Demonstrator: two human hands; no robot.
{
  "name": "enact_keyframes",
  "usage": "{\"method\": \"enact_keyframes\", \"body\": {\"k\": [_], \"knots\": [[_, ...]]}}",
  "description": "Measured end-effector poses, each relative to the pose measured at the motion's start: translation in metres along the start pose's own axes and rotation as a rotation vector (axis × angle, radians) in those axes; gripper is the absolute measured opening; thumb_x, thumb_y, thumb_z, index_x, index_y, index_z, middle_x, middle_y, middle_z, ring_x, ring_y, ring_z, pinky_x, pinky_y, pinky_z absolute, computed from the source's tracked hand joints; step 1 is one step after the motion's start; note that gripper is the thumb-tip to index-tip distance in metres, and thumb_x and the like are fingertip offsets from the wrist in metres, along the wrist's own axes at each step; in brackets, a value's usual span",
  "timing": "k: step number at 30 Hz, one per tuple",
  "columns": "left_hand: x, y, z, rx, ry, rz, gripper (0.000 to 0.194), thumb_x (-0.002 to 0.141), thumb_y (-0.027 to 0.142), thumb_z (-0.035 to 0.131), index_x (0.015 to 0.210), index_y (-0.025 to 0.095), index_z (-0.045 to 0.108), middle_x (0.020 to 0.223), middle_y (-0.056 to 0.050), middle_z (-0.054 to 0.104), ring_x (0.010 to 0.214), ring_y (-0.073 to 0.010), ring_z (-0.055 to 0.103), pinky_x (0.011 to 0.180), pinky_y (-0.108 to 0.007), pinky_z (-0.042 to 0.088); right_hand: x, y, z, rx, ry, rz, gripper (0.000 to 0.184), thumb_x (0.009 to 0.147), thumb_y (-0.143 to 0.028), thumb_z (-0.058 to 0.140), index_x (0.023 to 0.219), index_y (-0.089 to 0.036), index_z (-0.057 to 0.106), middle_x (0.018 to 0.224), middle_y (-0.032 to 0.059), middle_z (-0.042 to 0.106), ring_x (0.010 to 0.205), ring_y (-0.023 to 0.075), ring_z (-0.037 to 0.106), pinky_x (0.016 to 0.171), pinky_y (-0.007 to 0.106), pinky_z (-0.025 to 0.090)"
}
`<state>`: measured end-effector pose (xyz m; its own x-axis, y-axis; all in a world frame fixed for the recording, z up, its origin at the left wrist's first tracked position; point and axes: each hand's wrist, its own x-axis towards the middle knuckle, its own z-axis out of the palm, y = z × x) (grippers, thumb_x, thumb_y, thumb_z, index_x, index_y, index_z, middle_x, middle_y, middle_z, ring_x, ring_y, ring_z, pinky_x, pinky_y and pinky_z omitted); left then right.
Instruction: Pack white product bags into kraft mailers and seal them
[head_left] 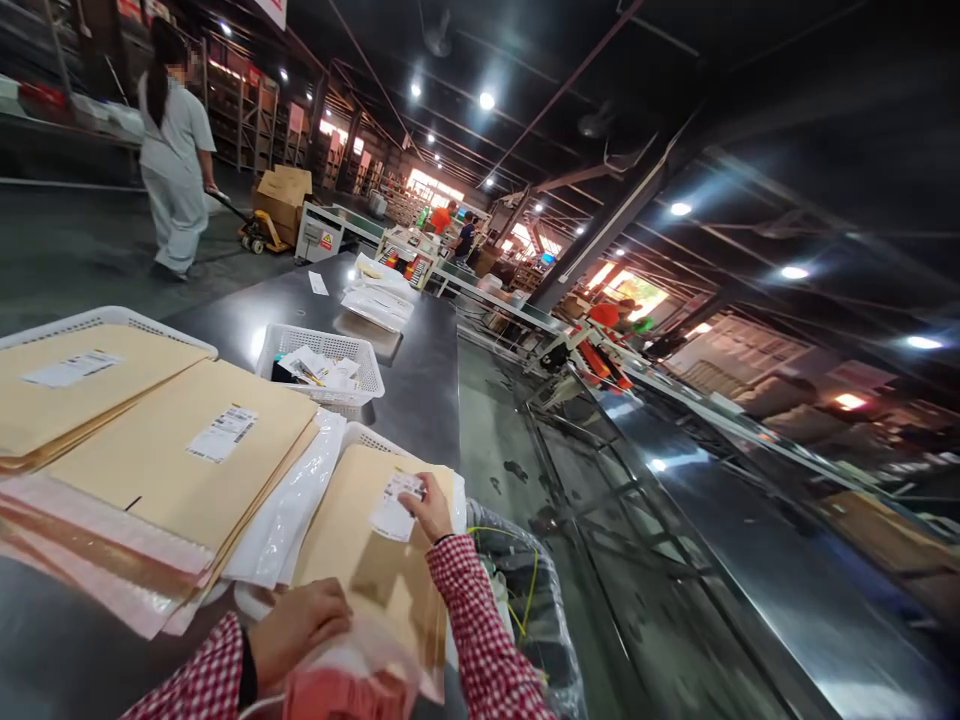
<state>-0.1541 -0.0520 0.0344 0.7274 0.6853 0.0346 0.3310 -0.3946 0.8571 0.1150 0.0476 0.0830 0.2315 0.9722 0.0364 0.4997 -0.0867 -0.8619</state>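
My right hand (429, 508) is closed at the edge of a white printed shipping label (391, 512), thumb and fingers pinched on it. The label lies against the top of a stack of tan padded envelopes (341, 505) in front of me. Nearer to me, my left hand (304, 625) has its fingers curled together at the clear plastic of a red, plastic-wrapped package (349, 685). That package is blurred and cut off by the bottom edge. My left fingertips are partly hidden.
More labelled padded envelopes (172, 460) are piled at left, beside a white plastic mailer (289, 510). Farther along the dark table (420, 380) are a white basket (371, 375) of small papers and white packages (379, 305). A plastic-lined bin (559, 610) stands at right. A person (176, 150) pulls a pallet jack (262, 230).
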Motion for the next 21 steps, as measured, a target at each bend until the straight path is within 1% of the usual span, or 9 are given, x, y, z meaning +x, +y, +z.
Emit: {"method": "enact_keyframes", "body": {"k": [2, 4, 7, 9, 13, 14, 16, 19, 21], "knots": [[0.02, 0.001, 0.007, 0.05, -0.09, 0.004, 0.033, 0.095, 0.035, 0.045, 0.089, 0.02, 0.073, 0.123, -0.008, 0.065, 0.111, -0.0203, 0.061, 0.097, -0.029, 0.044, -0.001, 0.012, 0.028, -0.092, -0.095, 0.027, 0.035, 0.061, -0.024, 0.065, 0.092, -0.02, 0.051, 0.079, 0.0011, 0.065, 0.067, 0.0189, 0.062, 0.059, 0.03, 0.051], [0.037, -0.005, 0.018, 0.098, -0.167, -0.019, 0.024, 0.09, 0.027, 0.052, 0.083, 0.017, 0.073, 0.136, -0.009, 0.059, 0.125, -0.0242, 0.053, 0.108, -0.033, 0.038, -0.002, 0.021, 0.049, -0.192, -0.127, 0.04, 0.036, 0.061, -0.018, 0.063, 0.095, -0.019, 0.052, 0.086, 0.0029, 0.066, 0.077, 0.0217, 0.065, 0.068, 0.033, 0.053], [0.049, -0.022, 0.039, 0.15, -0.232, -0.087, 0.013, 0.08, 0.02, 0.061, 0.076, 0.016, 0.073, 0.14, -0.012, 0.055, 0.133, -0.0339, 0.045, 0.113, -0.048, 0.033, -0.004, 0.03, 0.063, -0.334, -0.139, 0.047, 0.044, 0.06, -0.01, 0.063, 0.103, -0.016, 0.056, 0.101, 0.0088, 0.066, 0.098, 0.0287, 0.064, 0.085, 0.039, 0.051], [0.047, -0.031, 0.05, 0.17, -0.253, -0.137, 0.012, 0.077, 0.02, 0.063, 0.079, 0.016, 0.074, 0.149, -0.011, 0.046, 0.139, -0.0382, 0.036, 0.113, -0.057, 0.029, -0.006, 0.029, 0.065, -0.451, -0.167, 0.047, 0.057, 0.059, -0.008, 0.067, 0.115, -0.014, 0.056, 0.117, 0.0153, 0.062, 0.107, 0.0332, 0.062, 0.091, 0.043, 0.049], [0.039, -0.036, 0.061, 0.204, -0.265, -0.201, 0.015, 0.08, 0.023, 0.06, 0.084, 0.021, 0.075, 0.156, -0.005, 0.035, 0.144, -0.0366, 0.027, 0.114, -0.059, 0.027, -0.012, 0.022, 0.061, -0.935, -0.154, 0.039, 0.1, 0.064, -0.023, 0.079, 0.15, -0.014, 0.03, 0.153, 0.0276, 0.029, 0.119, 0.0408, 0.055, 0.095, 0.051, 0.045], [0.038, -0.036, 0.062, 0.208, -0.261, -0.203, 0.016, 0.081, 0.024, 0.06, 0.086, 0.022, 0.075, 0.156, -0.004, 0.035, 0.145, -0.0354, 0.027, 0.114, -0.058, 0.027, -0.014, 0.022, 0.061, -1.024, -0.135, 0.017, 0.099, 0.069, -0.029, 0.077, 0.152, -0.014, 0.025, 0.156, 0.0274, 0.022, 0.126, 0.0424, 0.049, 0.099, 0.054, 0.041], [0.039, -0.036, 0.064, 0.219, -0.255, -0.209, 0.018, 0.081, 0.024, 0.059, 0.087, 0.024, 0.075, 0.156, -0.002, 0.035, 0.145, -0.0338, 0.026, 0.115, -0.057, 0.027, -0.021, 0.026, 0.067, -1.045, -0.174, -0.104, 0.082, 0.083, -0.038, 0.065, 0.151, -0.013, 0.028, 0.158, 0.0226, 0.023, 0.139, 0.0401, 0.033, 0.111, 0.057, 0.027], [0.041, -0.037, 0.066, 0.243, -0.271, -0.242, 0.021, 0.081, 0.022, 0.056, 0.087, 0.024, 0.076, 0.156, -0.002, 0.035, 0.145, -0.0322, 0.027, 0.116, -0.055, 0.027, -0.028, 0.041, 0.076, -0.92, -0.4, -0.295, 0.063, 0.091, -0.047, 0.05, 0.147, -0.02, 0.038, 0.156, 0.0129, 0.034, 0.146, 0.0317, 0.022, 0.118, 0.056, 0.009], [0.042, -0.04, 0.066, 0.258, -0.291, -0.237, 0.022, 0.081, 0.02, 0.055, 0.086, 0.022, 0.076, 0.155, -0.003, 0.036, 0.145, -0.0322, 0.029, 0.115, -0.054, 0.029, -0.025, 0.05, 0.07, -0.859, -0.356, -0.185, 0.057, 0.091, -0.04, 0.052, 0.143, -0.019, 0.044, 0.155, 0.0135, 0.035, 0.146, 0.0316, 0.022, 0.118, 0.057, 0.006]]}}
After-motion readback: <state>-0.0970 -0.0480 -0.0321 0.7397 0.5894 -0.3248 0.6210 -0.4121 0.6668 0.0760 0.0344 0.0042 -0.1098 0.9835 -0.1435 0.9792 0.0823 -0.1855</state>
